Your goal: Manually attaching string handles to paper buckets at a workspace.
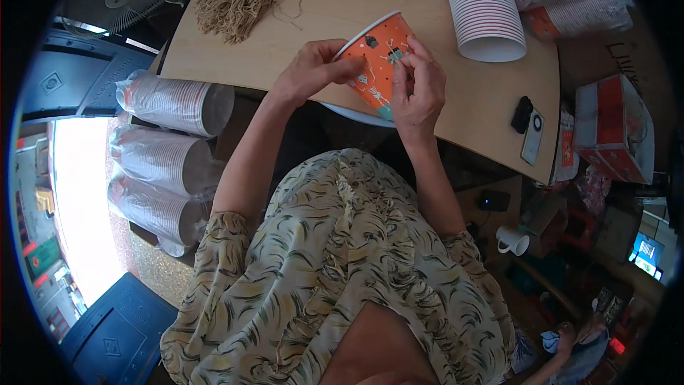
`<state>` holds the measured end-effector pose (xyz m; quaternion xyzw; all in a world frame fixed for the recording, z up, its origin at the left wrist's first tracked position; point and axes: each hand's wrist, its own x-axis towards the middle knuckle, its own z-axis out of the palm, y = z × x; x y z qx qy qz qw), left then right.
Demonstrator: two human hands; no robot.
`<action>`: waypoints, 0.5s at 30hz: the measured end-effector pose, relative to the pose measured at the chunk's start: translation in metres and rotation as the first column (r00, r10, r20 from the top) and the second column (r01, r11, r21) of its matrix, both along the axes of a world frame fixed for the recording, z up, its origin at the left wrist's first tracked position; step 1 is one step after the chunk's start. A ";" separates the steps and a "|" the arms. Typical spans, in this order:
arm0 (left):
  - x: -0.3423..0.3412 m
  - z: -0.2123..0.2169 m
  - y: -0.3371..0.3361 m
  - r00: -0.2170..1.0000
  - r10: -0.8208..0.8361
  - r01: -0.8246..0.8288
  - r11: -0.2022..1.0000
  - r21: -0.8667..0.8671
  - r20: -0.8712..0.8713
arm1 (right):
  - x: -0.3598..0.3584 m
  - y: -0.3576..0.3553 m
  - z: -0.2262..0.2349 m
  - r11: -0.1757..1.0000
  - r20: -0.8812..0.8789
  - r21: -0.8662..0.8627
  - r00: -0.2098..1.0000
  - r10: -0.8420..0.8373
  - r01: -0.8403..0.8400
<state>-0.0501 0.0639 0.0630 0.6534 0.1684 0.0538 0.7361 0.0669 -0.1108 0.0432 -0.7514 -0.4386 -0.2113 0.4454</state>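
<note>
Near the table's front edge, our left hand grips the orange paper cup while our right hand pinches its side decoration, needing steady fingers.

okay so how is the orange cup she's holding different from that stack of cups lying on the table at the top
The orange cup is a single cup with small printed figures, held at the table edge by the left hand and right hand. The stack of cups is many nested cups, white with thin red rim lines, lying untouched on its side on the table. Both look like paper cups with white interiors.
</note>
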 end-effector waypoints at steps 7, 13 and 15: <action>0.000 0.023 -0.010 0.987 0.103 -0.136 0.942 0.306 0.122 | -0.014 -0.016 0.038 0.979 -0.374 0.170 0.911 0.173 -0.116; 0.006 0.026 -0.015 0.974 0.144 -0.221 0.785 0.578 0.177 | -0.026 -0.007 0.043 0.916 -0.608 0.354 0.698 0.379 -0.190; 0.005 0.027 -0.017 0.979 0.145 -0.204 0.768 0.607 0.145 | -0.026 -0.005 0.040 0.913 -0.625 0.365 0.678 0.387 -0.185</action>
